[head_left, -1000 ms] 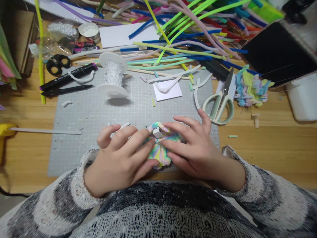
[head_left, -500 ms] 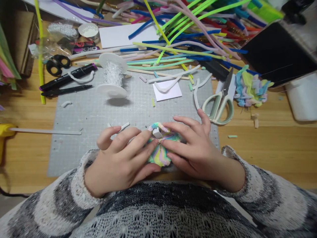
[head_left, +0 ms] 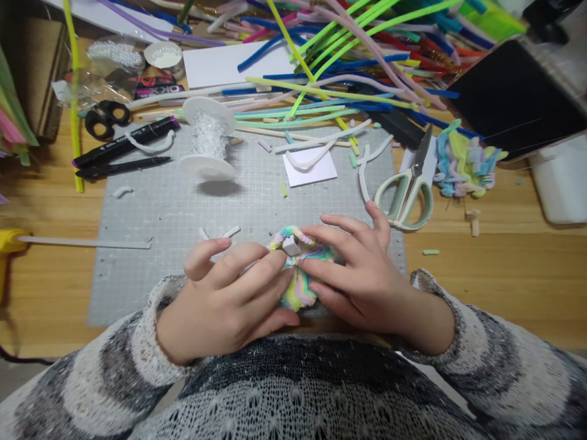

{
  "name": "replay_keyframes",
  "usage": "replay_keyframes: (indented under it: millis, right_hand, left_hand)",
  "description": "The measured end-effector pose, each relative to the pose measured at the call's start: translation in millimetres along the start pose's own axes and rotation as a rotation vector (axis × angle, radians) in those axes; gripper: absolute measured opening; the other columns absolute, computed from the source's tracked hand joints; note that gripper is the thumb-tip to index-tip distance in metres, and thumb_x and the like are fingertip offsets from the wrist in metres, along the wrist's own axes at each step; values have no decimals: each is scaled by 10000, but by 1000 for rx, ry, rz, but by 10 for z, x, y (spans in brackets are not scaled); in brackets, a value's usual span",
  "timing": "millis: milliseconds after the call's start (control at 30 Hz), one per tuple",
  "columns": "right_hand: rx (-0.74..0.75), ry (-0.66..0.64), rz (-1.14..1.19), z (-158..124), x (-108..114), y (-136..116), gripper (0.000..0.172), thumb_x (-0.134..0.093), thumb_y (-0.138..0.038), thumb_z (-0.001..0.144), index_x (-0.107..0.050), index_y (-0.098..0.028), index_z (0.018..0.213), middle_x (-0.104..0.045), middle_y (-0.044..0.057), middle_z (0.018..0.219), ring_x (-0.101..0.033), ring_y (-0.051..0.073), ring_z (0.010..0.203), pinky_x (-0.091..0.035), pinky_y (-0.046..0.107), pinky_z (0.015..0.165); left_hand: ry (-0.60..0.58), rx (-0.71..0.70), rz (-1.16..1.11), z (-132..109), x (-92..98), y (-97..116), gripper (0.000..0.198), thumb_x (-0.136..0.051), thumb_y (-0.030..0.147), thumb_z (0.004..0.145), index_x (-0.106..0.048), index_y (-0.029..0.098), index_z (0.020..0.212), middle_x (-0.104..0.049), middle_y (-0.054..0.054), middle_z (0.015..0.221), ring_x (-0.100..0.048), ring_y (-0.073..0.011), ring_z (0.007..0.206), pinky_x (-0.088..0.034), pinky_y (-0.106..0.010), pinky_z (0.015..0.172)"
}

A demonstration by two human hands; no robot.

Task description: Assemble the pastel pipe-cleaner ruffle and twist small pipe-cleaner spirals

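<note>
A round pastel pipe-cleaner piece [head_left: 299,287] in green, yellow, pink and blue lies on the grey cutting mat [head_left: 160,214] near its front edge. A small white block [head_left: 291,245] sits at the piece's middle. My left hand [head_left: 229,299] presses on the piece's left side with fingers bent over it. From the right, my right hand [head_left: 355,275] holds it down with fingers stretched across. Much of the piece is hidden under both hands.
Mint-handled scissors [head_left: 406,189] lie at the mat's right edge beside a heap of pastel scraps [head_left: 463,162]. A spool of clear beads [head_left: 208,140], two black markers [head_left: 123,143], a white card [head_left: 309,166] and many coloured pipe cleaners [head_left: 348,55] fill the back. A white tub [head_left: 562,183] stands far right.
My left fingers have slid a little to the right, further over the pastel piece. My right hand has stayed in place.
</note>
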State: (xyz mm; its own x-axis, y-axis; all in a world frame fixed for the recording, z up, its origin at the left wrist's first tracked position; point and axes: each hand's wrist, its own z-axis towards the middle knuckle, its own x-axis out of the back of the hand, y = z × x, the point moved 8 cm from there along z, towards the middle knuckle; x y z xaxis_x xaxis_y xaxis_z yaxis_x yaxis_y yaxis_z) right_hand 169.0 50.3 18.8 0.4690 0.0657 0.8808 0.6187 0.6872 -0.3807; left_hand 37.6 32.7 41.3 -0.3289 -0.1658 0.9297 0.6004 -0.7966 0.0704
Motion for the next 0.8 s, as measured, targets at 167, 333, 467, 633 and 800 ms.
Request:
replay_keyframes:
  millis: [167, 333, 467, 633, 800]
  right_hand:
    - [4, -7, 4, 2, -3, -1, 175, -570, -286, 872, -690, -243, 992, -590, 103, 1301, -454, 329, 1255, -126, 698, 1076]
    - [9, 2, 4, 6, 7, -5, 170, -564, -282, 876, -688, -233, 980, -594, 106, 1294, -457, 326, 1248, -127, 694, 1079]
    - [6, 1, 5, 3, 5, 1, 171, -554, -285, 880, -681, -238, 985, -589, 100, 1298, -449, 319, 1253, -125, 689, 1082]
    - [6, -6, 4, -7, -4, 7, 177, -569, -284, 869, -677, -246, 1003, -587, 99, 1301, -441, 320, 1263, -122, 687, 1083]
    - [0, -7, 7, -5, -10, 7, 184, -556, -280, 873, -675, -247, 1009, -584, 89, 1307, -432, 307, 1272, -115, 670, 1098]
  left_hand:
    - [-29, -4, -30, 23, -41, 10, 350, -441, 478, 961, -688, 238, 1029, -709, -34, 1088, -567, -237, 983, -325, -445, 915]
    - [-85, 6, -50, 37, -106, 11, 448, -365, 507, 976, -685, 200, 1037, -685, -74, 1152, -546, -260, 1052, -305, -465, 955]
    - [-49, 6, -39, 38, -66, 5, 443, -370, 508, 971, -683, 200, 1031, -690, -80, 1125, -545, -264, 1028, -312, -456, 939]
    - [-39, 8, -21, 27, -55, -8, 444, -402, 499, 960, -645, 177, 1146, -690, -101, 1119, -532, -269, 1031, -317, -447, 942]
    - [-48, 53, -66, 11, -83, -56, 452, -457, 517, 929, -645, 180, 1166, -672, -106, 1151, -524, -291, 1061, -323, -465, 960]
